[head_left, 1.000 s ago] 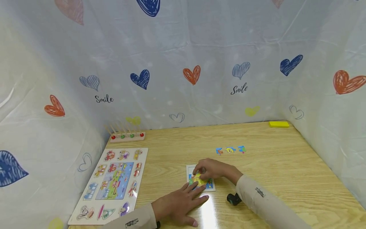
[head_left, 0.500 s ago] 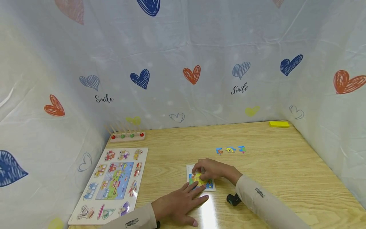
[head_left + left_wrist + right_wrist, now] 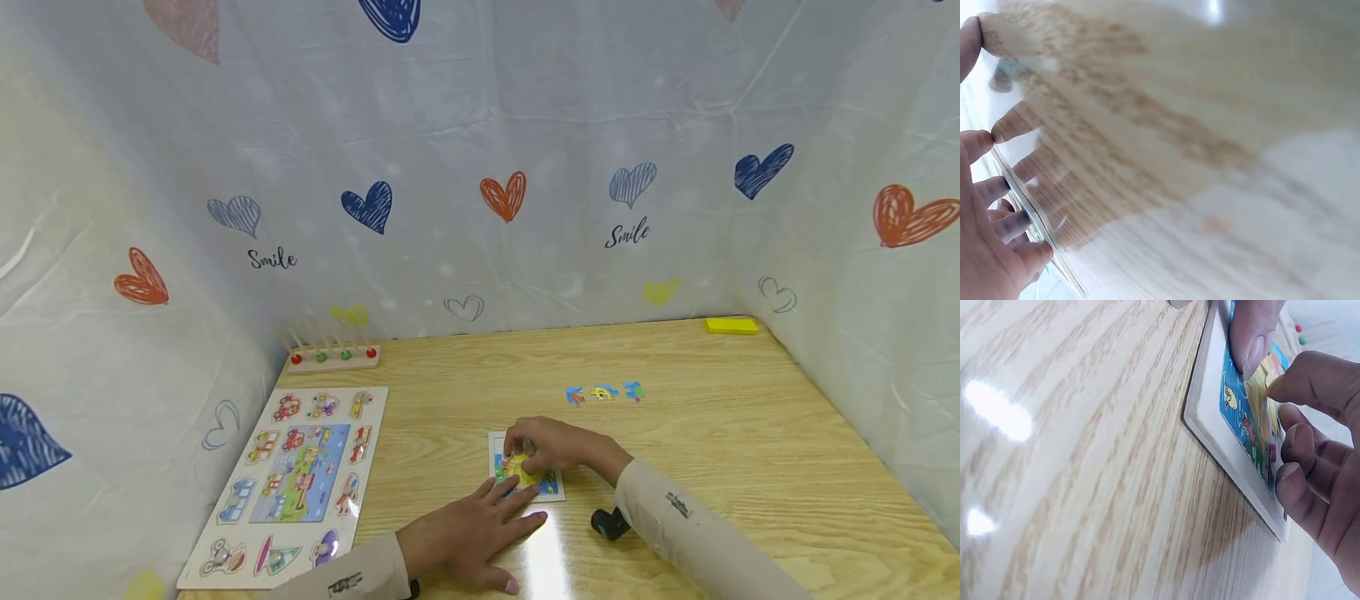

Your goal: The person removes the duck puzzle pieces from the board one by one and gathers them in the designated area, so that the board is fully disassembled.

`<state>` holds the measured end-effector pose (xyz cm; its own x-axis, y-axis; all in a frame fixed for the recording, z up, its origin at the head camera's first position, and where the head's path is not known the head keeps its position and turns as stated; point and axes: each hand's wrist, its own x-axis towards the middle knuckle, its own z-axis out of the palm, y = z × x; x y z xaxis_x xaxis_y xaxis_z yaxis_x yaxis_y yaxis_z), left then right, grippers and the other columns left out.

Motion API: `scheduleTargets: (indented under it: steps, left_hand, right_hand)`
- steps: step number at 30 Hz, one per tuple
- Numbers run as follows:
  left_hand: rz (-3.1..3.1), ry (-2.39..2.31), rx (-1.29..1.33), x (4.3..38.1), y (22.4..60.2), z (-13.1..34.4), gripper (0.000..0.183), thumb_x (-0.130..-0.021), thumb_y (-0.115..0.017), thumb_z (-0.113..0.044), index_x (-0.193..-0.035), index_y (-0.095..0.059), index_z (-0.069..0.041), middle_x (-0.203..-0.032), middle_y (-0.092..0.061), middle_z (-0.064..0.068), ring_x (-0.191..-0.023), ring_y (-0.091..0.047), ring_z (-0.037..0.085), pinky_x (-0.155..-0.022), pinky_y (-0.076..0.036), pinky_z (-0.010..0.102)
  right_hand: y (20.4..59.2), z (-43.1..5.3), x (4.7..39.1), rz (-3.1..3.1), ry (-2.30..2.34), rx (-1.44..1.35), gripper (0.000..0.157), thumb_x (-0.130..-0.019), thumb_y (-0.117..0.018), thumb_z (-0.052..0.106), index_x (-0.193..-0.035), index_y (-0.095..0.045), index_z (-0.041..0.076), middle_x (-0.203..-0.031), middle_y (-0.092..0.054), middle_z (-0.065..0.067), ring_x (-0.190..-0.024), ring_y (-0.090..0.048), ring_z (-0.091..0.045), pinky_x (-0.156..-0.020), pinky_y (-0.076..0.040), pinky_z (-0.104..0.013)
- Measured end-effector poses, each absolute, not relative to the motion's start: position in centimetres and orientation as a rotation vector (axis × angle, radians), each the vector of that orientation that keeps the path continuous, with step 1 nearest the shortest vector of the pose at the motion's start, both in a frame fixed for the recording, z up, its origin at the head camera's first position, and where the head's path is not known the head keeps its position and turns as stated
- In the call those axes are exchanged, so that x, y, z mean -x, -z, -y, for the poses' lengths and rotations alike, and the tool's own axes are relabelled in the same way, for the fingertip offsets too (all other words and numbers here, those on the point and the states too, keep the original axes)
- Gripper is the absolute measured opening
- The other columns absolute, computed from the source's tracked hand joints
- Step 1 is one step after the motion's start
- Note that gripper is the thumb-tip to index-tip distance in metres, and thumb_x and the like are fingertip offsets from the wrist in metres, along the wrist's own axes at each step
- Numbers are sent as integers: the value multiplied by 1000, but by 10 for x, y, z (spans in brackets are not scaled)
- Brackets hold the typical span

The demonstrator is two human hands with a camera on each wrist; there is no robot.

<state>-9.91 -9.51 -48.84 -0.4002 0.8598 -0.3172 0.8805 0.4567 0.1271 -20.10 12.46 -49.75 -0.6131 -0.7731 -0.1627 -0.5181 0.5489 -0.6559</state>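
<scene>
In the head view, a small white-framed jigsaw puzzle (image 3: 492, 450) with a blue and yellow picture lies at the table's centre. My left hand (image 3: 480, 533) is spread flat, fingertips resting on the puzzle's near edge. Over the upper part of the puzzle, my right hand (image 3: 551, 444) has its fingers bent down. The right wrist view has its thumb and fingers pinching at a yellow puzzle piece (image 3: 1259, 387), partly hidden by the fingers. A left fingertip (image 3: 1254, 347) presses on the picture close by. Several left fingers (image 3: 1007, 225) line the frame's edge in the left wrist view.
Three loose jigsaw pieces (image 3: 603, 392) lie beyond the puzzle. A large peg puzzle board (image 3: 375, 450) is at left, with a bead-and-peg stand (image 3: 333, 358) behind it. A yellow block (image 3: 732, 326) sits at the back right. A black object (image 3: 610, 524) is near the right sleeve.
The right fingers have shifted slightly over the yellow part of the puzzle. The left hand stays in place, and the loose pieces have not moved.
</scene>
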Motion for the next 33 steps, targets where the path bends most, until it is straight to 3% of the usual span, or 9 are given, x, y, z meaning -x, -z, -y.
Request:
scheduleTargets:
  steps: [7,15,26,33]
  left_hand:
    - [-2364,90,-1503,100,488,95,84,-96,-35,-73,-163,-11,-29,-170,-6,6,-156,-14,35,-119,-30,53]
    - [-2367,108,-1493,100,488,95,85,-95,-34,-74,-163,-10,-29,-170,-6,6,-155,-15,36,-118,-31,54]
    - [-2376,118,-1502,99,486,95,85,-95,-34,-74,-163,-11,-29,-170,-6,6,-155,-16,36,-118,-32,53]
    - [-2366,98,-1495,99,486,95,84,-96,-34,-74,-163,-10,-30,-170,-6,6,-155,-17,36,-118,-31,53]
  right_hand:
    - [497,-124,199,-2309,865,1033,23,-88,-68,5,-104,-66,21,-100,-59,7,-87,-54,-7,-77,-49,-24]
    - [497,-123,198,-2306,907,1025,6,-96,-69,20,-100,-65,22,-95,-59,11,-82,-53,-6,-73,-48,-23]
    - [503,-124,202,-2257,992,998,9,-96,-71,24,-94,-62,20,-89,-59,10,-80,-54,-5,-73,-48,-23]
    - [502,-125,202,-2227,1008,1008,15,-97,-69,21,-111,-66,16,-93,-63,7,-82,-58,-5,-75,-51,-23]
